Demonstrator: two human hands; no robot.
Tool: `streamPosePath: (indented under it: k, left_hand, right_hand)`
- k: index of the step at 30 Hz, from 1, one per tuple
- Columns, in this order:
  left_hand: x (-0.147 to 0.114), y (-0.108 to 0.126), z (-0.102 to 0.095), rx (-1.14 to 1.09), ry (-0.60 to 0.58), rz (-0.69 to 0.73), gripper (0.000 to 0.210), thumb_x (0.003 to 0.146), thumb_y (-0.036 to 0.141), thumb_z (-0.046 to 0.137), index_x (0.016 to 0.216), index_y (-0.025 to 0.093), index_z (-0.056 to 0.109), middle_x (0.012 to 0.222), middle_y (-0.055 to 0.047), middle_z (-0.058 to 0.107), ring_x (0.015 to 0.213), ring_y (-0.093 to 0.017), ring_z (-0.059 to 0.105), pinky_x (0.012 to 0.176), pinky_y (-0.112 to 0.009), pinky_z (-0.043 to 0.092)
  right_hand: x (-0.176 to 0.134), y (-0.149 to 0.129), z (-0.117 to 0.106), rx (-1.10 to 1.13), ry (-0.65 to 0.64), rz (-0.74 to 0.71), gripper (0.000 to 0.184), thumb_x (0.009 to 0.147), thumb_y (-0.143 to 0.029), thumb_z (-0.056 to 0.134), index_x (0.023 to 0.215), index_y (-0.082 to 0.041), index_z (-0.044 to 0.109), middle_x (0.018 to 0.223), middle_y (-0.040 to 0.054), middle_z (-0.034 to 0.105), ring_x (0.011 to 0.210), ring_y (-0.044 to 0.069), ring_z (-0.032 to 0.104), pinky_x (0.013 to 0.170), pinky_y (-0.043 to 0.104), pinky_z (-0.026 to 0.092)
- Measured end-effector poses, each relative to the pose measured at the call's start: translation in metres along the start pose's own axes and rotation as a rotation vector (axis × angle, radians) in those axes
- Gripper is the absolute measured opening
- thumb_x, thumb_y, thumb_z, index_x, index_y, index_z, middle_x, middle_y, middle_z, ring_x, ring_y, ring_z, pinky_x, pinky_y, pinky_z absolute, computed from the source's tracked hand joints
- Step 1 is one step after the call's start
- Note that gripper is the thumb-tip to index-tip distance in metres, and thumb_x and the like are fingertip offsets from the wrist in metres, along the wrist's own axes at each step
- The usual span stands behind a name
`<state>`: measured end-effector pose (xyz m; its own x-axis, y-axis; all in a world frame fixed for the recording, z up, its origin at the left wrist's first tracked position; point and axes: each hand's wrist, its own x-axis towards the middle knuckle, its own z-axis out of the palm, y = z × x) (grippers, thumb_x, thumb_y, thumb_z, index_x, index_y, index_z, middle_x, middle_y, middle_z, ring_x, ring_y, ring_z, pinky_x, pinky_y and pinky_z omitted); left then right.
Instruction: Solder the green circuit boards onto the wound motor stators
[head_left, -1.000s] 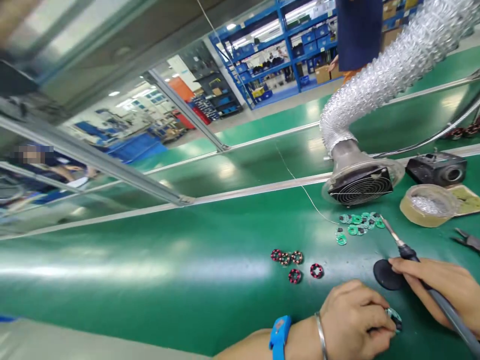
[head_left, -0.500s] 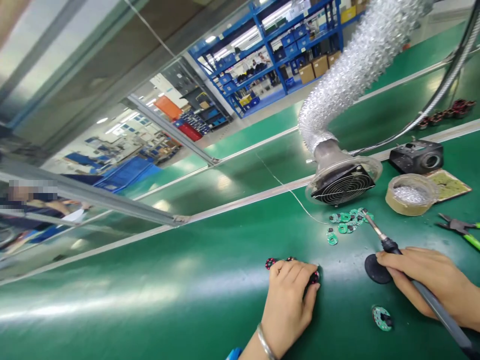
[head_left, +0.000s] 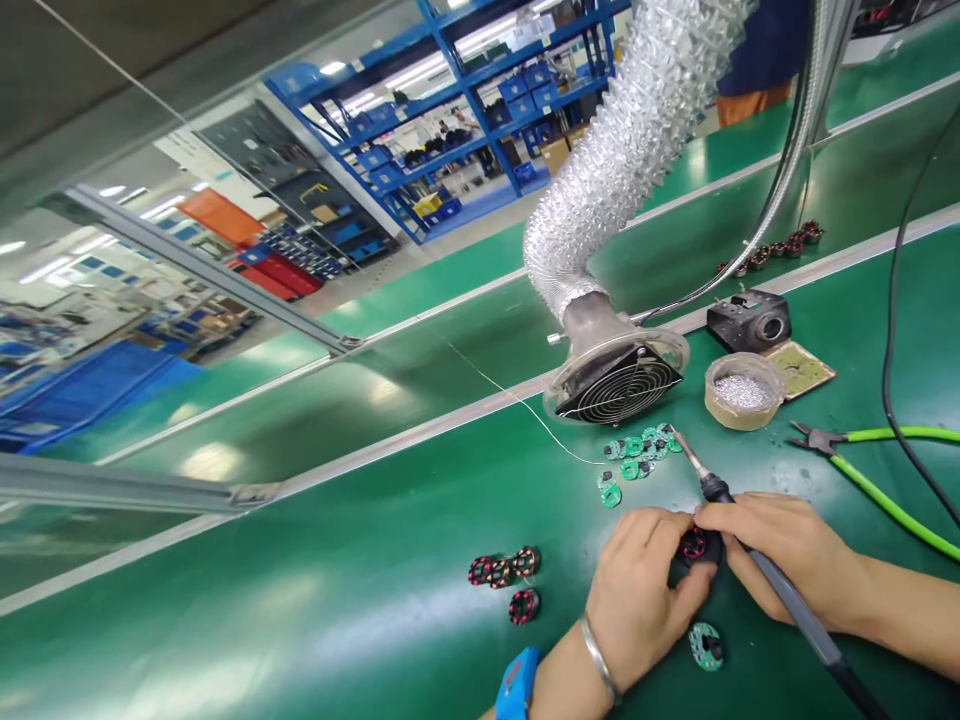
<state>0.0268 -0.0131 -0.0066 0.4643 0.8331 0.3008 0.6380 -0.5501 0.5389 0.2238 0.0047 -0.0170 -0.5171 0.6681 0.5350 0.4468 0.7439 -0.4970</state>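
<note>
Saw first a smooth, glossy green bench [head_left: 360, 620]. Noted a crinkled foil duct [head_left: 622, 150] bent down over it, ending in a clear, flared hood [head_left: 615, 350] with a ringed wire grille [head_left: 621, 388], placed there presumably to draw off fumes. Noticed pliers [head_left: 823, 441] with rubbery green handles splayed, likely for easy reach. Found the soldering iron [head_left: 795, 605] gripped pen-fashion in the right hand [head_left: 784, 545], metal tip (heat impossible to tell) pointing away, probably to spare the fingers. Saw the left hand [head_left: 637, 580] curled in a pinch close against the right. Spotted a round, cloudy tub [head_left: 739, 415] of silvery shavings beyond. Located the red-and-black wound ring [head_left: 694, 543] between left thumb and fingers, apparently steadied by both hands. Counted four spare rings [head_left: 501, 571] well to the left. Noted last thin green boards [head_left: 643, 468] clustered below the hood, plus a lone board [head_left: 701, 645] near the left hand.
</note>
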Motion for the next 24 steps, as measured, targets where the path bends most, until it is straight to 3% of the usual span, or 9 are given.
streamPosePath:
  k: [3, 5, 9, 15, 19, 24]
  left_hand:
    - [0.000, -0.009, -0.016, -0.165, -0.120, 0.110, 0.053, 0.076, 0.019, 0.070, 0.125, 0.016, 0.049, 0.115, -0.012, 0.064, 0.102, -0.025, 0.061, 0.090, -0.039, 0.053]
    - [0.003, -0.015, -0.022, -0.225, -0.133, 0.137, 0.048, 0.079, 0.013, 0.064, 0.125, 0.017, 0.051, 0.118, -0.011, 0.062, 0.106, -0.022, 0.060, 0.093, -0.036, 0.051]
    - [0.012, -0.019, -0.022, -0.267, -0.159, 0.125, 0.025, 0.083, 0.012, 0.060, 0.107, 0.019, 0.063, 0.108, -0.009, 0.063, 0.098, -0.019, 0.061, 0.088, -0.032, 0.052]
    - [0.016, -0.015, -0.017, -0.306, -0.164, 0.071, 0.020, 0.077, 0.011, 0.065, 0.095, 0.018, 0.068, 0.107, -0.009, 0.060, 0.092, -0.020, 0.059, 0.081, -0.033, 0.051]
    - [0.018, -0.019, -0.014, -0.386, -0.158, 0.044, 0.003, 0.080, 0.016, 0.069, 0.082, 0.018, 0.069, 0.100, -0.007, 0.061, 0.090, -0.019, 0.060, 0.082, -0.031, 0.050]
    - [0.018, -0.026, -0.019, -0.494, -0.136, 0.006, 0.011, 0.086, 0.021, 0.067, 0.076, 0.017, 0.064, 0.087, -0.005, 0.065, 0.082, -0.016, 0.062, 0.077, -0.026, 0.050]
  right_hand:
    - [0.002, -0.001, 0.000, 0.028, 0.004, 0.010, 0.035, 0.084, -0.004, 0.040, 0.113, -0.020, 0.050, 0.086, 0.0029, 0.066, 0.068, 0.016, 0.062, 0.063, 0.028, 0.051]
    - [0.003, -0.001, 0.000, 0.023, 0.006, 0.010, 0.034, 0.084, -0.004, 0.040, 0.112, -0.020, 0.050, 0.086, 0.0028, 0.067, 0.066, 0.016, 0.062, 0.062, 0.028, 0.051]
    - [0.004, -0.002, 0.000, -0.015, 0.032, 0.004, 0.031, 0.084, -0.004, 0.041, 0.109, -0.019, 0.050, 0.083, 0.0029, 0.067, 0.063, 0.016, 0.061, 0.059, 0.028, 0.050]
    - [0.005, -0.003, 0.000, -0.026, 0.043, -0.004, 0.028, 0.086, -0.005, 0.042, 0.109, -0.019, 0.051, 0.083, 0.0027, 0.067, 0.061, 0.015, 0.060, 0.058, 0.027, 0.049]
    - [0.005, -0.003, -0.001, -0.022, 0.040, -0.012, 0.027, 0.087, -0.005, 0.042, 0.107, -0.019, 0.052, 0.082, 0.0026, 0.067, 0.058, 0.014, 0.058, 0.056, 0.026, 0.047]
    - [0.004, -0.003, -0.001, -0.022, 0.046, -0.007, 0.027, 0.086, -0.005, 0.043, 0.107, -0.019, 0.052, 0.081, 0.0025, 0.066, 0.057, 0.014, 0.054, 0.055, 0.026, 0.045]
